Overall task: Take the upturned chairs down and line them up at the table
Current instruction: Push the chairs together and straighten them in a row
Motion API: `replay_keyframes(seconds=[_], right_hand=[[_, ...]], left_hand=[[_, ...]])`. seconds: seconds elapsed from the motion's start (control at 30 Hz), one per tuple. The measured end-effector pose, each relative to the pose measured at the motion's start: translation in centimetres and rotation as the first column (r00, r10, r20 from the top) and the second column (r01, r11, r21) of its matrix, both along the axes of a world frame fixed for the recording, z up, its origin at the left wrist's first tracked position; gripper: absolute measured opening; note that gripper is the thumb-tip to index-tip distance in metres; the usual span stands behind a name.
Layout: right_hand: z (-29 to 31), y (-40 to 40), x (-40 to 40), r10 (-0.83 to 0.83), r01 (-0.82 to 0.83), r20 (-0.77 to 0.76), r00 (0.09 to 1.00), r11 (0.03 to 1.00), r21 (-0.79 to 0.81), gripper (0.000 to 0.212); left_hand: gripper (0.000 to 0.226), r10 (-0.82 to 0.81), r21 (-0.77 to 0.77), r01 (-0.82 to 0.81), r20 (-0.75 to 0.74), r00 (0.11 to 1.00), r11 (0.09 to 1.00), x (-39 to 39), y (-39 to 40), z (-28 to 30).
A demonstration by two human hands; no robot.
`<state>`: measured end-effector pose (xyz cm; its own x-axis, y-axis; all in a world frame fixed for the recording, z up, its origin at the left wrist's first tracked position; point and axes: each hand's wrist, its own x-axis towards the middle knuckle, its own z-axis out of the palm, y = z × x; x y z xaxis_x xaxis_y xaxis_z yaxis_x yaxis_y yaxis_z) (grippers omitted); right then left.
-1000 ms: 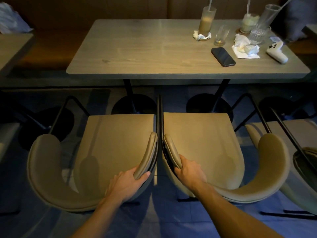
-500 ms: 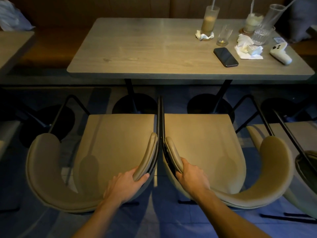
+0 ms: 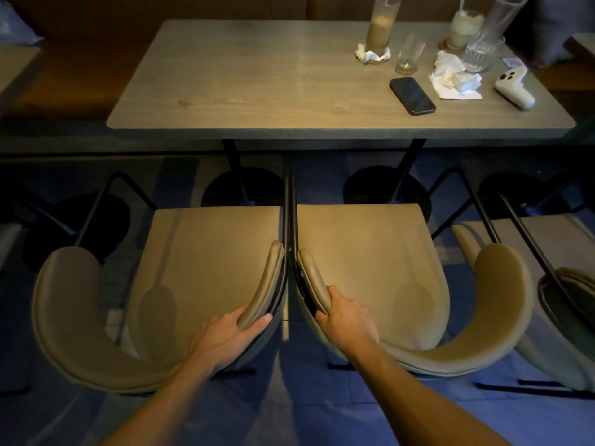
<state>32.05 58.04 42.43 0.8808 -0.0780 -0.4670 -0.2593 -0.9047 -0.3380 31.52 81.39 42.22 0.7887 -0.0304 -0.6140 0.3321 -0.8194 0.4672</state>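
Two tan upholstered chairs stand upright on the floor, side by side, facing the wooden table [image 3: 257, 91]. The left chair [image 3: 209, 259] and the right chair [image 3: 370, 262] almost touch at their inner armrests. My left hand [image 3: 225, 339] grips the right armrest end of the left chair. My right hand [image 3: 349, 320] grips the left armrest end of the right chair. Both seats sit just short of the table's near edge.
A third tan chair [image 3: 553, 300] stands at the far right. On the table's right half lie a black phone [image 3: 412, 95], a white controller [image 3: 513, 88], crumpled napkins [image 3: 457, 80] and several glasses [image 3: 381, 27]. Black pedestal bases [image 3: 241, 188] stand under the table. A bench runs behind.
Both hands stay on the armrests. The two chairs have edged slightly forward toward the table, and the view has dipped closer to it.
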Motion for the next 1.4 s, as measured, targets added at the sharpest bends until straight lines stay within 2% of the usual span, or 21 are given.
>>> replay_keyframes(seconds=[0.1,0.33,0.4,0.53,0.6,0.67,0.73,0.8,0.87,0.97,1.1,1.17,1.27,1.33,1.4], right_hand=[[-0.3,0.0,0.0,-0.013,0.013,-0.004,1.0,1.0,-0.007,0.035],[-0.5,-0.1,0.0,-0.028,0.027,-0.02,0.999,0.999,-0.022,0.037],[-0.1,0.0,-0.1,-0.047,0.047,-0.036,0.998,0.999,0.014,0.043],[1.2,-0.4,-0.9,-0.121,0.124,-0.032,0.992,0.983,0.133,0.075],[2.5,-1.4,-2.4,-0.16,0.162,-0.027,0.987,0.97,0.18,0.077],[3.9,-3.8,-4.7,-0.166,0.168,-0.027,0.986,0.977,0.128,0.068],[5.4,-7.6,-6.7,-0.173,0.173,-0.015,0.985,0.984,0.028,0.06],[6.9,-12.4,-7.7,-0.228,0.228,-0.021,0.973,0.974,-0.021,0.056],[8.1,-17.9,-8.0,-0.316,0.316,-0.011,0.949,0.948,-0.029,0.054],[9.4,-25.5,-8.5,-0.411,0.412,0.039,0.911,0.911,-0.026,0.053],[9.9,-34.6,-9.9,-0.459,0.462,0.066,0.886,0.885,-0.051,0.054],[9.4,-38.8,-10.6,-0.473,0.478,0.081,0.877,0.876,-0.064,0.054],[8.4,-44.0,-11.3,-0.406,0.412,0.068,0.911,0.904,-0.114,0.063],[7.4,-46.5,-10.9,-0.372,0.372,0.026,0.928,0.924,-0.091,0.076],[6.1,-48.2,-9.9,-0.358,0.357,-0.024,0.933,0.933,-0.037,0.085]], left_hand=[[0.08,0.01,-0.004,-0.01,0.011,1.0,1.0,-0.1,-0.1,0.1],[0.063,0.038,-0.044,-0.038,0.003,0.999,0.998,-0.3,-0.4,0.8],[0.068,0.045,-0.034,-0.044,0.002,0.999,0.998,-0.4,-0.5,1.1],[0.08,0.05,0.024,-0.05,0.012,0.999,0.998,-0.6,-0.7,1.3],[0.09,0.061,0.066,-0.063,0.03,0.998,0.996,-0.8,-0.7,1.4],[0.1,0.092,0.14,-0.097,0.041,0.995,0.985,-1.3,-1.1,1.7],[0.09,0.124,0.21,-0.145,0.112,0.986,0.967,-1.9,-2.3,2.3],[0.071,0.135,0.234,-0.206,0.285,0.949,0.95,-2.4,-4.4,3.3],[0.056,0.069,0.273,-0.216,0.462,0.884,0.937,-2.4,-7.6,4.4],[0.047,-0.052,0.313,-0.15,0.555,0.83,0.938,-2.1,-14.1,6.5],[0.043,-0.094,0.18,0.01,0.463,0.881,0.984,-3.2,-25.8,7.2],[0.045,-0.101,0.105,0.068,0.353,0.93,0.992,-4.3,-32.0,6.4],[0.057,-0.176,0.071,0.165,0.18,0.968,0.984,-5.8,-40.2,4.7],[0.069,-0.174,0.053,0.169,0.111,0.978,0.984,-6.0,-44.2,4.0],[0.077,-0.107,0.047,0.102,0.114,0.988,0.994,-5.6,-46.5,3.5]])
